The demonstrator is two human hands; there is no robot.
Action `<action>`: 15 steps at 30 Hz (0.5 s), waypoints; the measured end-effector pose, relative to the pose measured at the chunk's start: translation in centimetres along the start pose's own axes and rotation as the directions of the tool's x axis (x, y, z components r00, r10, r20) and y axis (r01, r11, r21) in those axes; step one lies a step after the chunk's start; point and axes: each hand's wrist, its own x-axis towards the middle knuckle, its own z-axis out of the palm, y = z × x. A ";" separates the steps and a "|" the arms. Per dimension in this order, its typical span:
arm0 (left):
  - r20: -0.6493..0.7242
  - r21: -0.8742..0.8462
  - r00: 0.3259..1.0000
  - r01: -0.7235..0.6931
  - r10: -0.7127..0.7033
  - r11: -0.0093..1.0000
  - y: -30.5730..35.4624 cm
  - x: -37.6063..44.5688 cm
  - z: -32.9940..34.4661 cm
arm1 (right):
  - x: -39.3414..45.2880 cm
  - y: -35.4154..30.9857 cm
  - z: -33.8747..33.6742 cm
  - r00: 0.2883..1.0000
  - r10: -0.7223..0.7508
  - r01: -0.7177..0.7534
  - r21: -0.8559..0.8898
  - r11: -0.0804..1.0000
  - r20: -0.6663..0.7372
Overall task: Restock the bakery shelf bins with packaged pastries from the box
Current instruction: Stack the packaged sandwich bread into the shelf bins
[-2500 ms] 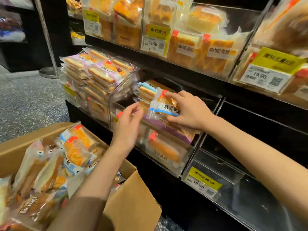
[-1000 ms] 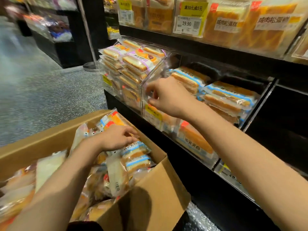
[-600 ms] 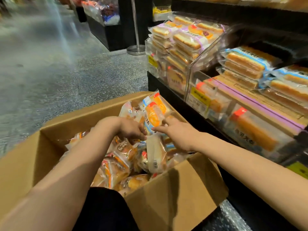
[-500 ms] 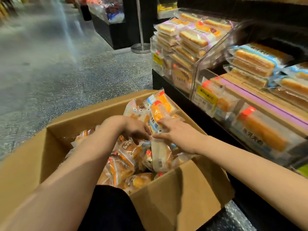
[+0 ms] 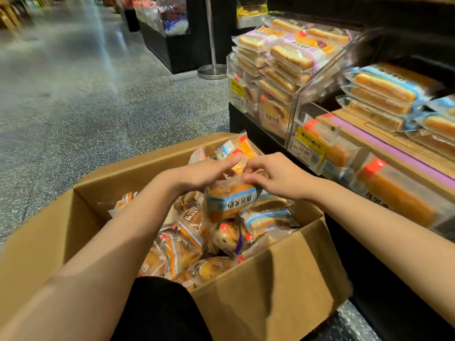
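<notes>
Blue-banded clear-wrapped pastry (image 5: 230,201) hangs below both hands, long axis three-to-nine. Left hand (image 5: 204,173) and right hand (image 5: 278,177) each pinch its top seam; clear shelf bin (image 5: 317,107) lies at two o'clock, nearer the right

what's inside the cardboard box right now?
The cardboard box holds a loose pile of packaged pastries. Both hands lift a blue-banded pack above it. Lower layers and the box floor are covered.

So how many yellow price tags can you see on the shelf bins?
2. One yellow price tag fronts the far purple-pack bin; the other fronts the nearer bin beside the box. Others may lie out of frame.
</notes>
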 end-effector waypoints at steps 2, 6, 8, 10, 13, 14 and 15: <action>-0.021 -0.221 1.000 -0.008 0.003 0.975 0.1 -0.2 -0.3 | 0.1 0.1 -1.0 0.997 0.067 -0.065 0.040 0.997 -0.041; 0.076 -0.512 0.996 -0.008 0.054 0.859 0.8 -0.9 -0.6 | 0.0 0.3 -2.0 0.982 0.140 -0.127 0.106 0.986 -0.125; 0.011 -0.520 0.993 -0.098 0.121 0.848 0.6 -0.8 -0.2 | -0.1 0.5 -1.9 0.970 0.192 -0.167 0.164 0.972 -0.147; -0.098 -0.475 0.987 -0.159 0.127 0.866 0.2 -0.7 0.1 | 0.0 0.6 -1.6 0.956 0.249 -0.206 0.246 0.947 -0.157; -0.193 -0.390 0.978 -0.155 0.084 0.908 -0.3 -0.4 -0.2 | -0.1 0.2 -1.4 0.882 0.456 -0.339 0.513 0.789 -0.118; -0.221 -0.368 0.973 -0.141 0.061 0.919 -0.5 -0.3 -0.3 | -0.2 0.2 -1.4 0.848 0.530 -0.419 0.591 0.689 -0.017; -0.259 -0.350 0.965 -0.122 0.029 0.929 -0.8 0.0 -0.6 | -0.4 0.3 -1.3 0.823 0.559 -0.493 0.618 0.613 0.102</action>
